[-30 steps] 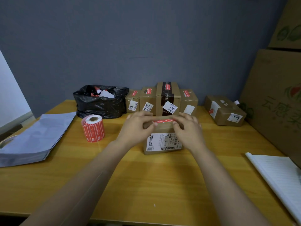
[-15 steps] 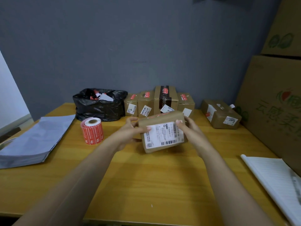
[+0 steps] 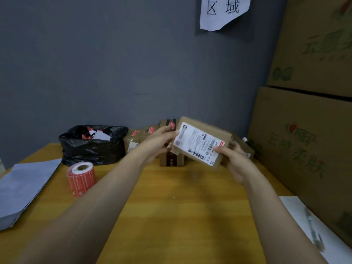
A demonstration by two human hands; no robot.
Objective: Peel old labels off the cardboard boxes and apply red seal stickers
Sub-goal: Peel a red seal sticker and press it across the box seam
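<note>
small brown cardboard box (image 3: 207, 133) with white barcoded label (image 3: 198, 142) held tilted above yellow wooden bench (image 3: 181, 206); left hand (image 3: 158, 143) fingers grasping left end | right hand (image 3: 235, 159) fingers grasping lower right corner | red sticker roll (image 3: 81, 179) standing left

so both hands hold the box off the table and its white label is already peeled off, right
No: in the head view the left hand and right hand hold the box off the table, but its white label is on it, unpeeled.
</note>
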